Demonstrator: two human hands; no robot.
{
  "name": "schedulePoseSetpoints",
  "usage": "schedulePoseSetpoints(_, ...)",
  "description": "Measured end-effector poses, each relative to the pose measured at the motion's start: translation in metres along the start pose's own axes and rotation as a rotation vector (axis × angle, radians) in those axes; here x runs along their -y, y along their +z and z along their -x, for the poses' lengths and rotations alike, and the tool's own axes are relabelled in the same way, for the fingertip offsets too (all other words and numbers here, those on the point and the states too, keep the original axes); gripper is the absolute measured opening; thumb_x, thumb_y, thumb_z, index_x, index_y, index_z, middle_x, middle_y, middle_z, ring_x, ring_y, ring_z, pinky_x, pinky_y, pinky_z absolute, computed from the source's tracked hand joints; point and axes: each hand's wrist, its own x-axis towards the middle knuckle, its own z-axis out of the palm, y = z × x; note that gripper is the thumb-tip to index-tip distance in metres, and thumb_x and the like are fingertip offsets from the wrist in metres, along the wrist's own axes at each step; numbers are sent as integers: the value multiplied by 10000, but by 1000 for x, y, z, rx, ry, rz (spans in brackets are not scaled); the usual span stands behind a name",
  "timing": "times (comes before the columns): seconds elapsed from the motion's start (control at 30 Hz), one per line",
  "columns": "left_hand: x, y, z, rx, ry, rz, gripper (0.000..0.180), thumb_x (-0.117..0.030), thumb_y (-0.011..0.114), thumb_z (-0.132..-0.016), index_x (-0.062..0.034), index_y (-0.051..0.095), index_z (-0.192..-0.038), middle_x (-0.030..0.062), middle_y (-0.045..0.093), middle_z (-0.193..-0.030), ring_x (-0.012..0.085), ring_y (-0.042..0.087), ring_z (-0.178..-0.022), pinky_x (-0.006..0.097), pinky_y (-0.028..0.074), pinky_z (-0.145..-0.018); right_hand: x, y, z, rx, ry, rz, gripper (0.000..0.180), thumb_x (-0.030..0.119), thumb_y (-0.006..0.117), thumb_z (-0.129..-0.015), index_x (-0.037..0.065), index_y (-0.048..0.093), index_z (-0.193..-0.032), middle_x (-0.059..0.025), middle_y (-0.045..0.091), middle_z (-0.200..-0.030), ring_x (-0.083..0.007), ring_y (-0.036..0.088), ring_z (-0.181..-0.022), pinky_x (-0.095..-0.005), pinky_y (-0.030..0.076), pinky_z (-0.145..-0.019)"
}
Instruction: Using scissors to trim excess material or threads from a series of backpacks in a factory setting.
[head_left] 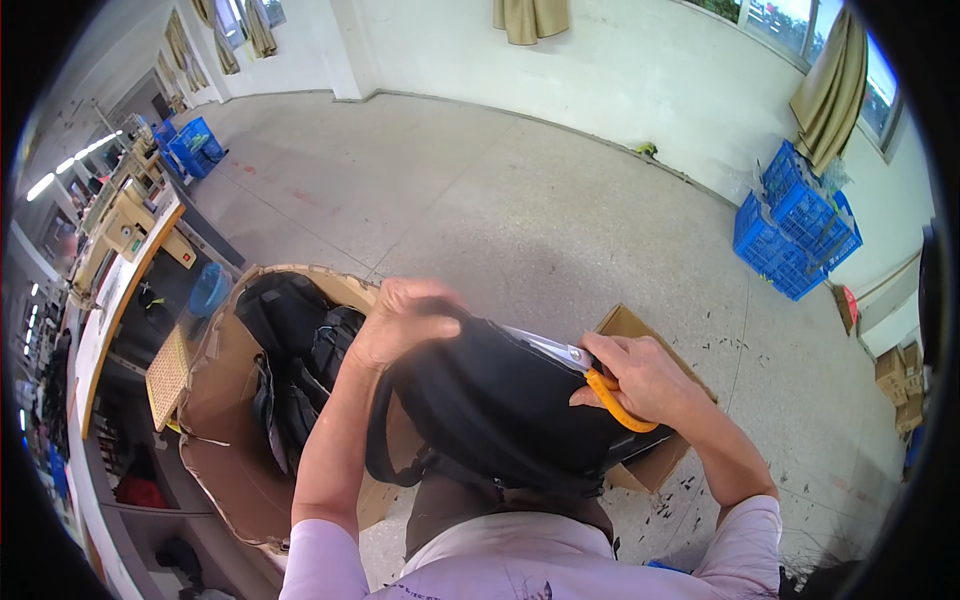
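A black bag (480,390) with a strap lies across my lap. My left hand (405,325) grips its upper edge, thumb over the front, slightly blurred by motion. In my right hand (645,378) is a pair of scissors (572,355) with orange handles. Their blades lie along the bag's top edge and point toward my left hand. I cannot make out whether the blade tips touch a thread or the fabric.
To my left stands a large cardboard box (215,400) of black bags (295,340). Beyond it is a sewing machine (130,225) on a table. A smaller cardboard box (655,465) is at my right, with black scraps on the floor. Blue crates (795,235) stand by the wall.
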Motion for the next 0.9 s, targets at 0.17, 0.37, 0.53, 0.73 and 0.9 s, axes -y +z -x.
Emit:
schedulePoseSetpoints(0.17,-9,8,-2,10,21,-47,179,25,684,-661,-8,639,-831,13,629,-762,101,567,-718,251,469,-662,4,-10,0,-38,54,-109,515,388,704,-717,62,457,-1030,-127,549,-739,-310,561,-618,-362,442,-554)
schedulePoseSetpoints(0.37,-14,24,-7,-24,45,-1,321,25,757,-619,-38,589,-885,-12,592,-792,77,549,-737,208,429,-687,21,-31,-11,-33,126,104,617,435,713,-691,73,429,-1102,-151,523,-875,-336,547,-813,-410,436,-679)
schedulePoseSetpoints(0.53,-16,35,-11,-30,85,-59,357,59,752,-610,-53,559,-889,-17,588,-787,61,538,-744,186,419,-677,25,-38,-12,-23,134,203,632,424,722,-675,78,431,-1116,-142,516,-884,-322,540,-833,-405,430,-705)
schedulePoseSetpoints(0.73,-21,41,-12,-35,59,-27,368,80,738,-621,-57,543,-901,-18,588,-770,60,545,-729,187,430,-664,23,-39,-12,-28,75,265,543,421,674,-736,47,441,-1054,-142,541,-775,-296,565,-729,-376,449,-599)
schedulePoseSetpoints(0.9,-21,42,-13,-25,36,-19,382,60,712,-644,-33,520,-961,26,561,-904,155,560,-851,274,477,-718,18,-34,-7,-41,81,268,523,418,687,-712,56,466,-1017,-126,534,-698,-314,551,-615,-370,443,-535)
